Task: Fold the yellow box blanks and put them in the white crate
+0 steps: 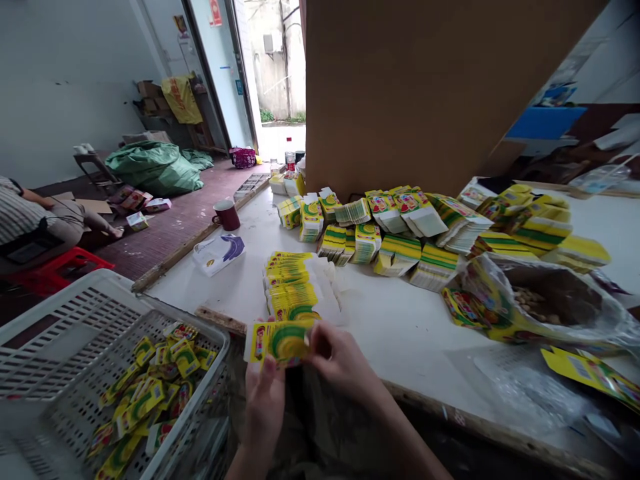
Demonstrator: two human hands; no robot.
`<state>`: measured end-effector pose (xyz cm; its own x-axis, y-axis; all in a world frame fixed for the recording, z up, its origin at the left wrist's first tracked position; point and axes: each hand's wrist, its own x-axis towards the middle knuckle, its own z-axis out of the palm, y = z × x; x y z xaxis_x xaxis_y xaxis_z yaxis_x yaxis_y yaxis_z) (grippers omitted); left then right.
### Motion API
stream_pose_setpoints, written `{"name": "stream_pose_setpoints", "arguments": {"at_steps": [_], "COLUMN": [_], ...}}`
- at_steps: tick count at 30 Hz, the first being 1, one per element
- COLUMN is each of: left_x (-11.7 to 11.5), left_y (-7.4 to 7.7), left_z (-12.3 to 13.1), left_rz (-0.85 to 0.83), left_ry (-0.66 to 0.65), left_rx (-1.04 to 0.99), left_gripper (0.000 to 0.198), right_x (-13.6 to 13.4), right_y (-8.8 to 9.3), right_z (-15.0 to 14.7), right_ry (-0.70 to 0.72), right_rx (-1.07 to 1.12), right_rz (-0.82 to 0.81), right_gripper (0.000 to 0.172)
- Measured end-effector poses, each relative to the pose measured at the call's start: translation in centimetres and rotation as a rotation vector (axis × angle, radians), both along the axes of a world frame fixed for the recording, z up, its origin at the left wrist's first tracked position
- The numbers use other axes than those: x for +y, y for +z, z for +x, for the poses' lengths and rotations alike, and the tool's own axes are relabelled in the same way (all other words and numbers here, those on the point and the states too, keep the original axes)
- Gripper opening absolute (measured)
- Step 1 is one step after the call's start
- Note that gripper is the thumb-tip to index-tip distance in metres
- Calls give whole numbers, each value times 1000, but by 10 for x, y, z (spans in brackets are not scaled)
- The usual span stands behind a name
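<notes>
A small yellow and green printed carton (287,341) is held in front of me, just over the table's near edge. My left hand (266,393) grips it at its left end, thumb across the front. At the right end, the fingers of my right hand (345,363) are pinched on the carton's edge, slightly blurred. Directly behind it on the table lies a fanned row of flat matching cartons (293,283) with white flaps. To my lower left, a white plastic basket (183,427) holds a heap of similar yellow cartons (143,400).
Stacks of flat cartons (395,250) line the back of the white table (385,333) before a large cardboard box (400,93). An open printed bag (475,293) stands right. A maroon mug (227,215) stands left. A person (45,217) sits at far left.
</notes>
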<state>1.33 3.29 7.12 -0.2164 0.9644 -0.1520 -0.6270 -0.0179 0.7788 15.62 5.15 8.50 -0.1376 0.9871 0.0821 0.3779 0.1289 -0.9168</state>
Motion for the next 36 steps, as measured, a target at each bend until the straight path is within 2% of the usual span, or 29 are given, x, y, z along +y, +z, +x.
{"name": "stream_pose_setpoints", "arguments": {"at_steps": [2,5,9,12,14,18,21,23,25,27,29,31,32,34,36], "left_x": [-5,-8,-6,-6,-7,-8,-4,-1,2,2,1,-1,-2,-4,-6], "left_y": [7,17,19,15,11,-2,-4,4,18,29,34,32,29,23,18], "left_z": [1,-2,-6,-6,-5,-5,-11,-20,-31,-40,-43,-41,-39,-33,-27], "left_rz": [-21,-37,-68,-49,-40,-106,-108,-4,173,292,292,242,217,183,211], "left_ry": [-22,33,101,3,-73,-53,-44,-37,-30,-108,-292,-496,-552,-550,-478], "left_rx": [-55,-160,-126,10,72,226,322,339,426,673,941,1076,1107,1184,1284], "left_gripper": [40,31,44,66,64,36,39,45,54,72,91,90,82,68,67], "right_x": [-16,-33,-36,-29,-26,-25,-26,-25,-23,-23,-26,-31,-33,-37,-38], "right_y": [7,12,11,10,10,8,9,12,18,24,27,27,24,17,10], "right_z": [-12,-33,-47,-40,-31,-16,-7,3,13,20,20,15,13,8,4], "right_ry": [170,260,231,135,84,52,-38,-108,-107,-12,159,261,233,40,-111], "right_rx": [181,479,558,709,780,700,541,302,4,-237,-363,-376,-337,-151,178], "right_rz": [-90,-204,-277,-285,-264,-222,-112,71,289,457,531,541,531,465,292], "right_gripper": [20,24,42,45,41,32,22,10,13,20,21,25,31,53,69]}}
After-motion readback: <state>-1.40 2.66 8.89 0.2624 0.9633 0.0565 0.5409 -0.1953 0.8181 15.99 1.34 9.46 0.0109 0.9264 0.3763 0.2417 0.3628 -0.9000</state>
